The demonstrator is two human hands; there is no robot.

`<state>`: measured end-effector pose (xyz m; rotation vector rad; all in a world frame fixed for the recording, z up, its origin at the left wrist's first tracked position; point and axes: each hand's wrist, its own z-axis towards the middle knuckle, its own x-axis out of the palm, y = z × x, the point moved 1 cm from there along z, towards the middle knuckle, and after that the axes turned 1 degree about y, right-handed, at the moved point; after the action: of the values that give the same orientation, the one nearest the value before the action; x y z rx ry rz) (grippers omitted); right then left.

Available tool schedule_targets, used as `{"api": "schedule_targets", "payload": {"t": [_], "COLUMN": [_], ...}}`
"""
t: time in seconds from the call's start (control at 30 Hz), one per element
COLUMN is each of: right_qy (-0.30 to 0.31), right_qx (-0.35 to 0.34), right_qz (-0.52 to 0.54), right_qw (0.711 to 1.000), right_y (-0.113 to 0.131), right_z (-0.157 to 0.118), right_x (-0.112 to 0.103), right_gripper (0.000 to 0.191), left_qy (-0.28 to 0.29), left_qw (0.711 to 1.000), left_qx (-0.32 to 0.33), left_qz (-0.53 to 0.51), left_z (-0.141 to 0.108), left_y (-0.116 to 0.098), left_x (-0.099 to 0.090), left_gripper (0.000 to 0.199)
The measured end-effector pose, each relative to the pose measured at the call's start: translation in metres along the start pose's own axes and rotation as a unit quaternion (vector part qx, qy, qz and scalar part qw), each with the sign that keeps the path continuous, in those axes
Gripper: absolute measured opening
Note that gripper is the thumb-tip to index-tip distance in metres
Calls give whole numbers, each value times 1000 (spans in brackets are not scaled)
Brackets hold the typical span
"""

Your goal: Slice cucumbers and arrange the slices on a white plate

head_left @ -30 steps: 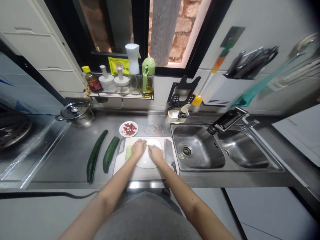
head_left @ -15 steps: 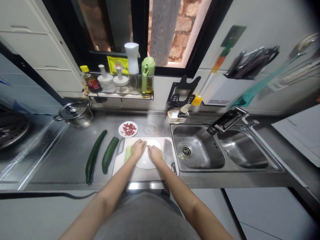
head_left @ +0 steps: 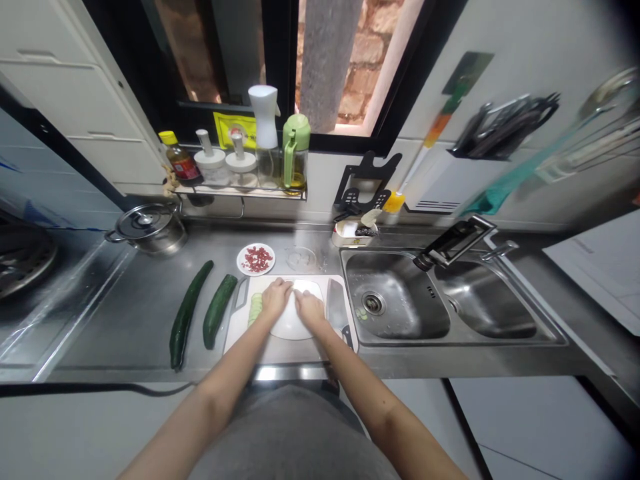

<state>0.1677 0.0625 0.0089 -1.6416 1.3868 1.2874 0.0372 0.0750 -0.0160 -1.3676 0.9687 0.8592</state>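
Note:
My left hand (head_left: pixel 277 299) and my right hand (head_left: pixel 309 308) meet over a white plate (head_left: pixel 291 328), fingers curled and thumbs close together. Between the fingertips there may be something small, too hidden to name. The plate rests on a white cutting board (head_left: pixel 280 350). Pale green cucumber slices (head_left: pixel 255 308) lie in an overlapping row beside my left hand. A knife (head_left: pixel 339 305) with a black handle lies along the board's right side. Two dark green cucumbers are to the left: a long one (head_left: pixel 189 313) and a shorter one (head_left: pixel 219 312).
Behind the board are a small white dish (head_left: pixel 241 264) of chopped red pieces and a clear round lid-like thing (head_left: pixel 301 259). A double sink (head_left: pixel 400 330) adjoins on the right. A lidded pot (head_left: pixel 159 241) stands back left, below a rack (head_left: pixel 240 192) of bottles and jars.
My hands stay in nearly the same place above the plate, with only slight finger movement. Nothing else has visibly moved.

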Motion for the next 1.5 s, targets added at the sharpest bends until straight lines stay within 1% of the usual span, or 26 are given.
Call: {"api": "schedule_targets", "payload": {"t": [0.37, 0.5, 0.63, 0.8, 1.03, 1.17, 1.23, 1.33, 1.43, 1.5], "right_qy": [1, 8, -2, -14, 3, 0, -7, -31, -59, -69], "right_qx": [-12, -8, -13, -18, -8, -15, -19, -14, -1, 5], "right_qz": [-6, -7, -1, -7, -7, -5, -1, 6, 24, 44], "right_qw": [1000, 1000, 1000, 1000, 1000, 1000, 1000, 999, 998, 997], "right_y": [0, 1, 0, -1, 2, 3, 3, 3, 1, -1], "right_z": [1, 1, 0, -2, -1, 2, 2, -3, -14, -24], "right_x": [1, 2, 3, 3, -1, -6, -10, -16, -20, -18], "right_gripper": [43, 43, 43, 43, 40, 37, 38, 38, 38, 38], "left_qy": [13, 6, -1, 6, 14, 19, 10, -19, -56, -83], "left_qw": [1000, 1000, 1000, 1000, 1000, 999, 999, 997, 991, 985], "left_qx": [-18, -11, -7, -5, -27, -38, -39, -50, -72, -87], "left_qz": [-14, -8, -7, -1, -4, -12, -26, -60, -99, -124], "left_z": [0, -1, -1, -2, -2, -2, -3, -7, -19, -31], "left_y": [-3, -3, -3, -4, -11, -17, -19, -19, -11, -3], "left_x": [-3, -2, -2, -5, -10, -16, -18, -19, -19, -18], "left_gripper": [30, 30, 30, 30, 28, 27, 28, 27, 27, 26]}}
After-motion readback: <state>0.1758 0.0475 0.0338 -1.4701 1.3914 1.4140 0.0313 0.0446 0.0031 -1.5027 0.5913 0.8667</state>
